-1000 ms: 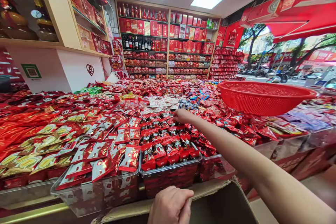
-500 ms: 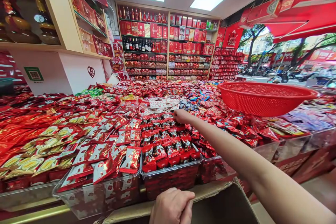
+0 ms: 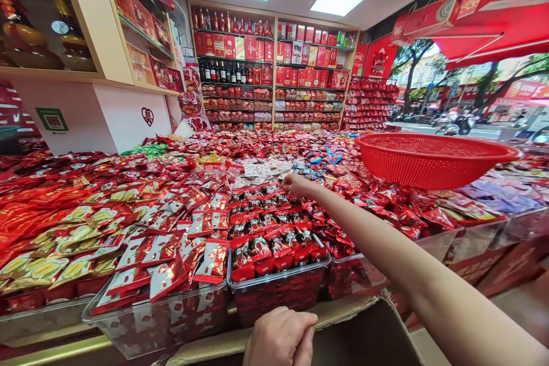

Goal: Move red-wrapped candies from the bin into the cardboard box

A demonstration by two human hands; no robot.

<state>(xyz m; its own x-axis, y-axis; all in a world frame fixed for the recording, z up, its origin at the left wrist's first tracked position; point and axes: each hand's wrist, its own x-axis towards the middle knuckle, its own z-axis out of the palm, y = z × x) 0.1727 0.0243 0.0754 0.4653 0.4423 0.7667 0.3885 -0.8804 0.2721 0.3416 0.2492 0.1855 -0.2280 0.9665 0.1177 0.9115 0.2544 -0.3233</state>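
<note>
My left hand (image 3: 279, 336) is closed over the rim of an open cardboard box (image 3: 338, 315) at the bottom of the view. My right hand (image 3: 297, 184) reaches out over the far end of neat rows of red-and-black wrapped sweets (image 3: 281, 240). Its fingers are pressed together at the sweets; whether something sits between them is hidden. The sweets fill a clear plastic bin (image 3: 278, 279). To its left, another clear bin (image 3: 158, 320) holds a loose heap of red-and-white packets (image 3: 163, 249).
A red plastic basket (image 3: 429, 168) rests on the sweets at right. Gold-and-red packets (image 3: 47, 266) lie at left. White packets (image 3: 259, 168) lie just beyond my right hand. Shelves (image 3: 274, 74) with bottles and boxes stand at the back; a white pillar (image 3: 132, 117) rises at left.
My right hand has lifted very slightly and shifted a little left at the far rows of sweets. My left hand stays on the box rim.
</note>
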